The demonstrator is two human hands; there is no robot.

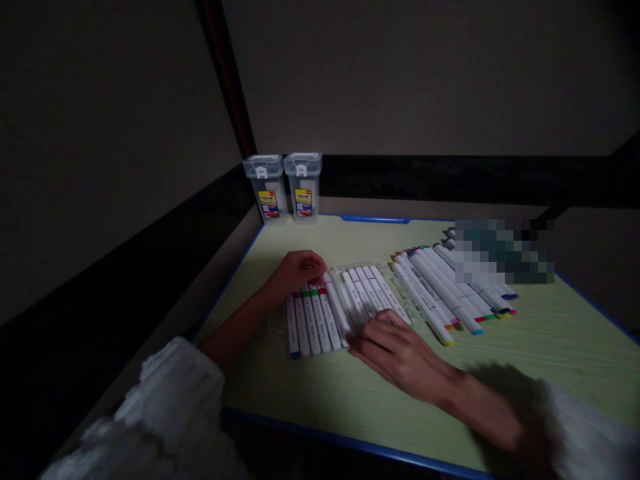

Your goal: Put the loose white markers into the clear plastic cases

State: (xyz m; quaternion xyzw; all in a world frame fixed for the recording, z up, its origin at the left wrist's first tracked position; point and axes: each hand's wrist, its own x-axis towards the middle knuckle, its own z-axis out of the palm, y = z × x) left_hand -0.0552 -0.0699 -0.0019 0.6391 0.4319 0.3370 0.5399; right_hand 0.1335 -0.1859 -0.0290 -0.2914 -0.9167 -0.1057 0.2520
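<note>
My left hand (pixel 299 275) has its fingers closed at the upper end of a white marker (pixel 338 308) on the right side of a row of markers. The fingers of my right hand (pixel 400 352) are curled at that marker's lower end. To its left lie several white markers (pixel 313 323) side by side in a clear plastic tray (pixel 278 327), some with purple, green or red bands near the top. A second group of white markers (pixel 373 290) lies to the right in a clear tray, partly hidden by my right hand.
A loose pile of white markers (pixel 443 283) with coloured ends lies at the right of the light green table (pixel 360 417), which has a blue edge. Two lidded clear plastic boxes (pixel 305 187) stand at the back left, near the wall. A blurred patch covers the far right corner.
</note>
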